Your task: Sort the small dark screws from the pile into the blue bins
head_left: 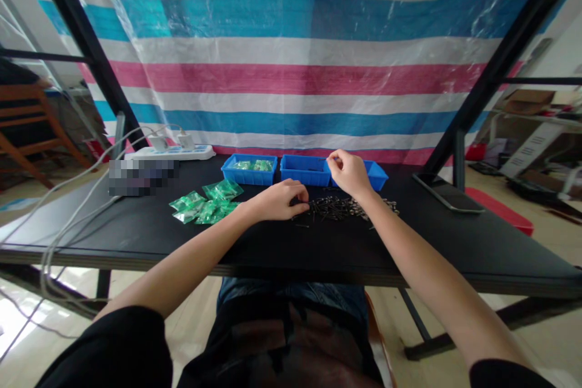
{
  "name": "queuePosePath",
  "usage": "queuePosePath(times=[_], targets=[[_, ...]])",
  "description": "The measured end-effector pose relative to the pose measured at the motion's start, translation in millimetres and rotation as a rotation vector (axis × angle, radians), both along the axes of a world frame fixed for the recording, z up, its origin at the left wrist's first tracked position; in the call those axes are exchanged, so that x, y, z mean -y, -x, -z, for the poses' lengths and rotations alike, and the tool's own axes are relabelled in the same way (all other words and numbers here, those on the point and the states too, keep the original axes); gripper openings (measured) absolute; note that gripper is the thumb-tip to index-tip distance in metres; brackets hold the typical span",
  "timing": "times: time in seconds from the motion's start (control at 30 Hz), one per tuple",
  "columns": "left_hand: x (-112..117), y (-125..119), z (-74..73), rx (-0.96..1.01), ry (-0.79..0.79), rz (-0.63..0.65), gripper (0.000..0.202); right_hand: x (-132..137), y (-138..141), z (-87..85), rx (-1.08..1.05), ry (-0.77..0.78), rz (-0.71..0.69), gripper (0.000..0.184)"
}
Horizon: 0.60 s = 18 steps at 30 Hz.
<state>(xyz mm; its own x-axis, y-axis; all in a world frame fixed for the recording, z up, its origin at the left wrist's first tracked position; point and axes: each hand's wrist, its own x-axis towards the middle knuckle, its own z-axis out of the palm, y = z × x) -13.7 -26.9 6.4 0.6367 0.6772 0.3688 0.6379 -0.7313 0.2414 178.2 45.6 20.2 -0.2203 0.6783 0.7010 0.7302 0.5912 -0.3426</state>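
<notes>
On the black table lies a pile of small, thin dark metal pieces (331,208), screw-like or pin-like, with paler ones (359,208) at its right side. My left hand (282,200) rests at the pile's left edge, fingers curled and thumb close to the index finger; what they hold, if anything, is too small to name. Above the gap between the middle blue bin (305,178) and the right blue bin (376,176), my right hand (348,171) is closed in a pinch. A tiny dark sliver shows near its fingertips, but its kind is unclear.
Green-and-clear plastic packets (207,203) lie left of my left hand. More packets fill the left blue bin (250,177). A white power strip (200,153) with plugs and cables stands at back left, a phone (448,193) at right. Striped sheeting (282,79) hangs behind.
</notes>
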Motion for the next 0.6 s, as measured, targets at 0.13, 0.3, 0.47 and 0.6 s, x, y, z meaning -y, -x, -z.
queuePosePath(times=[0.13,0.3,0.47,0.6], targets=[[9.3,-3.5,-7.0,-0.071,0.014,0.188,0.012,-9.9,-5.9,5.6,0.030,0.041,0.096,0.018],[8.2,-5.5,-1.2,-0.127,0.057,0.240,0.005,-10.4,-5.5,9.1,0.074,0.093,0.157,0.016],[4.7,-4.5,2.6,-0.152,0.079,0.237,0.007,-10.2,-5.5,9.5,0.083,0.107,0.143,0.015],[5.5,-5.2,1.6,-0.165,0.072,0.244,0.007,-10.8,-5.5,10.2,0.079,0.121,0.119,0.015]])
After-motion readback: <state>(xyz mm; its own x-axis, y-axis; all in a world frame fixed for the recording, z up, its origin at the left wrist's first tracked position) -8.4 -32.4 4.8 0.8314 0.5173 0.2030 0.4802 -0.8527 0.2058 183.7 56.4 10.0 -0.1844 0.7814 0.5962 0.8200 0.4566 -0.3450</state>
